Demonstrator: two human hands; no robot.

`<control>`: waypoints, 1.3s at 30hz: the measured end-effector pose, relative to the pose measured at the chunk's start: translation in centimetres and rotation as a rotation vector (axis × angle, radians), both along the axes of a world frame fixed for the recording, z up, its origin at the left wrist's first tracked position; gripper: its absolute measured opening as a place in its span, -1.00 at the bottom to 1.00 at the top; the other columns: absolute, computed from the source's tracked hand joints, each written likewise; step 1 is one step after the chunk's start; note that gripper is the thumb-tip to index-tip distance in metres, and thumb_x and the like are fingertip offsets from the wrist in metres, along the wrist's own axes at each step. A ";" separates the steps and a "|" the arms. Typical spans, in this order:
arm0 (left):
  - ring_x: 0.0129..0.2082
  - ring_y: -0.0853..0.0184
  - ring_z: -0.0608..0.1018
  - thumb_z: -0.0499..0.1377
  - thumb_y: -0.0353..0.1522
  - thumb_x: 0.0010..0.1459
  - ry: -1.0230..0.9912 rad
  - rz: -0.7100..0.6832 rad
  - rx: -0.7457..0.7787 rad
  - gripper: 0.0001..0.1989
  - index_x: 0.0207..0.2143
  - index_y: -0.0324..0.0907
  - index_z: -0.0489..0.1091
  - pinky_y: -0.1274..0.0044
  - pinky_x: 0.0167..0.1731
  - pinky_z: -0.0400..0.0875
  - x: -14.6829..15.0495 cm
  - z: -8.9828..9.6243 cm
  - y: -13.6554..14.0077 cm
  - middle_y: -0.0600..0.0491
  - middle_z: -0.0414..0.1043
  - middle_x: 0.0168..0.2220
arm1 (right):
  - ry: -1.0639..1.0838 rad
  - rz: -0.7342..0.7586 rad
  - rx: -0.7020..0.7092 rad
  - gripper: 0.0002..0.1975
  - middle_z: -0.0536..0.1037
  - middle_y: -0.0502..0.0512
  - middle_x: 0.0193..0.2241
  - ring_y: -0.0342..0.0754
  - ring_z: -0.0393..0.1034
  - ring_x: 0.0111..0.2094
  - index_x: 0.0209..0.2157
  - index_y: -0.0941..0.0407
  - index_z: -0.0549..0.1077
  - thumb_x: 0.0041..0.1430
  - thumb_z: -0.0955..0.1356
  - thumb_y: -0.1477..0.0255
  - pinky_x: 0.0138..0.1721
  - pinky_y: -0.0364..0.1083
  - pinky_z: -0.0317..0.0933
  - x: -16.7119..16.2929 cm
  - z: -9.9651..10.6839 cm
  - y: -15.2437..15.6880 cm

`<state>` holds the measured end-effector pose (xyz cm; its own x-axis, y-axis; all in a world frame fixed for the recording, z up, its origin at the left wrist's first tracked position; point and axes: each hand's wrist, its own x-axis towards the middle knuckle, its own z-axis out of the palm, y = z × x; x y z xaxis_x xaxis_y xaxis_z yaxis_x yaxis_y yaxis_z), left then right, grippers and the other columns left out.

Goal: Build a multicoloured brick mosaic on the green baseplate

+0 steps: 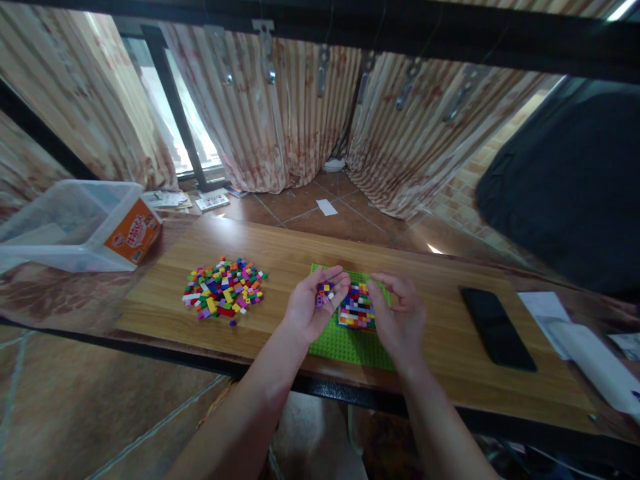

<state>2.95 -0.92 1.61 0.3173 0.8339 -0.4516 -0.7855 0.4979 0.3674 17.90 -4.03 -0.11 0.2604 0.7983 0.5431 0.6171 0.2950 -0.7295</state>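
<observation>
My left hand (309, 303) is turned palm up, with several small toy bricks (324, 293), purple, yellow and white among them, cupped in it. Beneath both hands lies a green studded baseplate (345, 347). A block of multicoloured toy bricks (357, 307) is built up on the plate, partly covered by my fingers. My right hand (400, 310) is at the right side of this block, its thumb and forefinger drawn together near the top edge. Whatever may be between those fingertips is too small to make out.
A heap of loose toy bricks (225, 290) lies on the wooden board (285, 253) to the left. Farther left stands a clear plastic bin (75, 257) with an orange label. A black phone (497, 330) and white papers (545, 317) lie at the right.
</observation>
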 end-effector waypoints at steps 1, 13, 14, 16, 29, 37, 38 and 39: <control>-0.30 0.36 0.57 0.01 -0.34 0.33 -0.029 0.000 -0.001 -0.66 -0.31 -0.38 0.49 0.56 -0.19 0.49 0.0 0.1 0.0 -0.15 0.52 -0.31 | -0.021 0.030 0.010 -0.86 0.57 0.13 -0.21 0.02 0.45 -0.12 -0.26 0.06 0.55 0.22 0.36 0.34 -0.03 0.07 0.30 -0.3 0.2 -0.2; -0.10 0.26 0.57 -0.04 -0.20 0.35 -0.115 -0.048 0.057 -0.55 -0.21 -0.38 0.51 0.51 -0.01 0.41 0.0 0.6 -0.4 -0.21 0.55 -0.15 | -0.310 0.150 0.015 -0.85 0.51 0.16 -0.16 0.07 0.36 -0.08 -0.19 0.08 0.57 0.24 0.37 0.37 -0.04 0.09 0.30 -2.3 -0.2 -0.7; -0.10 0.26 0.57 -0.04 -0.20 0.35 -0.114 -0.044 0.062 -0.55 -0.21 -0.37 0.51 0.51 0.01 0.40 0.1 0.6 -0.4 -0.20 0.55 -0.15 | -0.323 0.141 0.021 -0.85 0.51 0.17 -0.15 0.08 0.35 -0.08 -0.20 0.08 0.57 0.25 0.37 0.38 -0.04 0.09 0.30 -2.4 -0.2 -0.7; -0.10 0.27 0.57 -0.03 -0.20 0.35 -0.108 -0.045 0.068 -0.55 -0.22 -0.36 0.52 0.51 0.02 0.39 0.2 0.6 -0.4 -0.20 0.55 -0.15 | -0.329 0.137 0.028 -0.86 0.51 0.17 -0.15 0.08 0.34 -0.07 -0.22 0.08 0.58 0.26 0.36 0.40 -0.04 0.09 0.30 -2.8 -0.3 -0.8; -0.72 0.61 0.21 0.14 -0.47 0.14 0.388 -0.036 0.054 -0.86 -0.44 -0.33 0.46 0.70 -0.73 -0.05 -0.4 -0.4 -0.2 0.12 0.30 -0.57 | -0.135 0.039 -0.086 -0.86 0.50 0.13 -0.15 0.07 0.40 -0.07 -0.35 0.05 0.59 0.19 0.38 0.33 0.01 0.11 0.25 1.5 -0.1 -0.2; -0.68 0.54 0.12 0.17 -0.36 0.06 0.760 -0.231 0.339 -0.80 -0.57 -0.25 0.43 0.59 -0.64 -0.08 0.4 -1.3 -0.9 0.18 0.20 -0.68 | -0.297 0.139 -0.171 -0.83 0.50 0.15 -0.17 0.12 0.36 -0.08 -0.41 0.02 0.59 0.20 0.35 0.36 -0.02 0.15 0.24 1.5 -1.1 -0.4; -0.66 0.52 0.15 0.17 -0.35 0.05 0.793 -0.223 0.383 -0.79 -0.59 -0.25 0.42 0.58 -0.61 -0.04 0.5 -1.6 -0.9 0.18 0.20 -0.68 | -0.312 0.142 -0.176 -0.83 0.50 0.15 -0.17 0.12 0.35 -0.08 -0.42 0.02 0.58 0.20 0.35 0.37 -0.01 0.15 0.24 1.4 -1.1 -0.4; -0.64 0.51 0.17 0.17 -0.34 0.04 0.819 -0.218 0.421 -0.78 -0.61 -0.25 0.42 0.58 -0.59 -0.01 0.6 -1.8 -0.8 0.18 0.19 -0.68 | -0.326 0.144 -0.180 -0.84 0.50 0.15 -0.16 0.12 0.35 -0.07 -0.41 0.02 0.58 0.20 0.35 0.37 -0.01 0.15 0.24 1.3 -1.1 -0.4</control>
